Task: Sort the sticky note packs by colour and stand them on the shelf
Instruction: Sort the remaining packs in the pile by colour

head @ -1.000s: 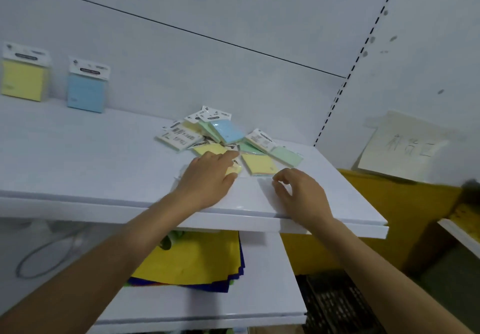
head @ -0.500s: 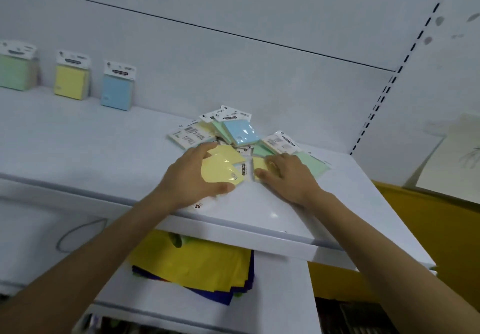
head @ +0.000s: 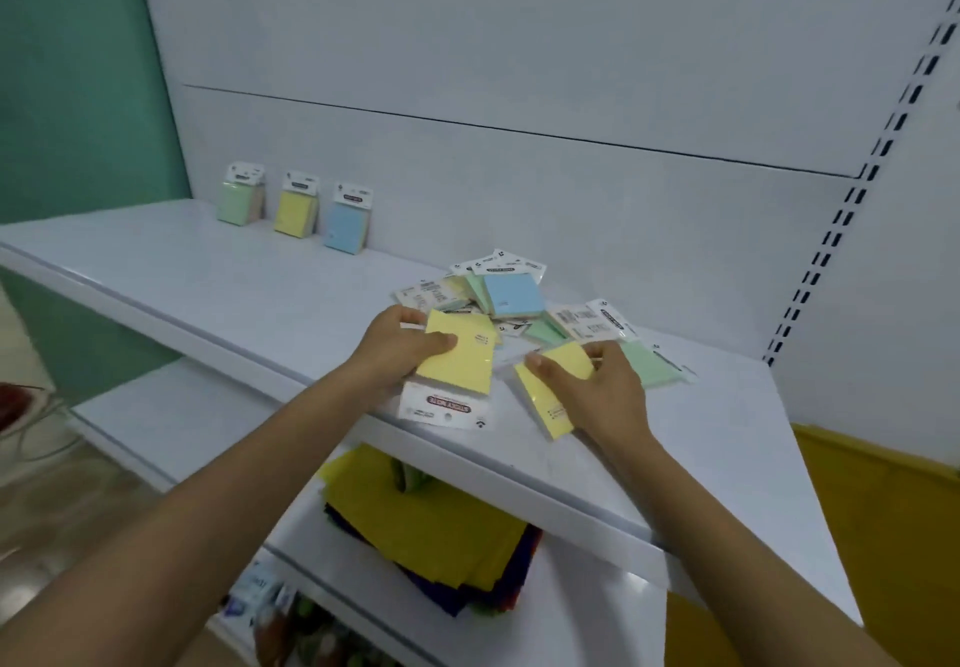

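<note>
Two yellow sticky note packs are being gripped at the front of the white shelf (head: 260, 292), one in each hand. The left hand (head: 395, 349) is holding the first yellow pack (head: 460, 360) with its thumb pressing across the top face and its fingers curling underneath, and the pack's white header card is pointing back toward the person, just above the shelf's front edge. The right hand (head: 602, 396) is pinching the second yellow pack (head: 550, 396), thumb on the near face and fingers bending round the far edge; this pack is tilting, and I cannot tell whether its lower corner is touching the shelf. Just behind both hands the loose heap (head: 571, 321) of unsorted packs is lying flat, with a blue pack (head: 511, 297) sitting on top and a green pack (head: 644, 362) lying beside the right hand's knuckles. Well apart to the left, three packs are standing upright against the pale back panel (head: 519, 43) in a row: a standing green pack (head: 236, 199), a standing yellow pack (head: 296, 209) and a standing blue pack (head: 347, 222). Below, on a lower shelf (head: 587, 609), a stack of yellow sheets (head: 431, 526) is lying over darker ones.
</note>
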### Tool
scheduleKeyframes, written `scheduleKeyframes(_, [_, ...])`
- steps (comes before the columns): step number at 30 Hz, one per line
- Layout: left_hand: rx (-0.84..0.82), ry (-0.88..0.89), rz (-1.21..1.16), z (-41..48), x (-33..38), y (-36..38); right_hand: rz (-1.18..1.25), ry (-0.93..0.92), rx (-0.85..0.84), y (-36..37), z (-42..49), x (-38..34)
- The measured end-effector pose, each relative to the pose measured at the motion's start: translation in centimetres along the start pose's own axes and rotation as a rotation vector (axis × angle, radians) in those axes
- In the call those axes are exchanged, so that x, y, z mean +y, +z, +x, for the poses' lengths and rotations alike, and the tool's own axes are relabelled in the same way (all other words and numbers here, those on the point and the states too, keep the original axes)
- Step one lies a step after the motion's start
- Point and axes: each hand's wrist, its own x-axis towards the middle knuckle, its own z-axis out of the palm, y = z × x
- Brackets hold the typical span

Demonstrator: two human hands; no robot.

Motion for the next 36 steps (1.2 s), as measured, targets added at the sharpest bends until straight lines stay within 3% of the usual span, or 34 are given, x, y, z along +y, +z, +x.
scheduleKeyframes(2, [0.004, -0.037, -0.144, -1.5, -0.2, 0.6, 0.107, -0.014, -0.016, -0.2, 0.1, 0.1])
scheduleKeyframes(11, [0.171, -0.14, -0.288, -6.0, -1.2, -0.8, 0.347, -0.067, -0.025, -0.7, 0.2, 0.3])
scheduleKeyframes(14, [0.168, -0.161, -0.267, -7.5, -1.7, -1.1, 0.455, -0.059, -0.104, -0.6, 0.0, -0.4])
scheduleKeyframes(21, [0.344, -0.085, -0.521, -9.0, -0.1, -4.3, 0.824, 0.041, -0.469, 2.2, -2.5, -3.7])
scheduleKeyframes(26, [0.442, -0.082, -0.491, -10.3, -1.0, -7.7, 0.809, -0.01, -0.646, 5.6, -5.0, -5.7])
scheduleKeyframes(36, [0.597, 0.004, -0.501, -11.5, -2.2, -18.0, 0.746, -0.109, -0.721, 13.9, -8.1, -12.2])
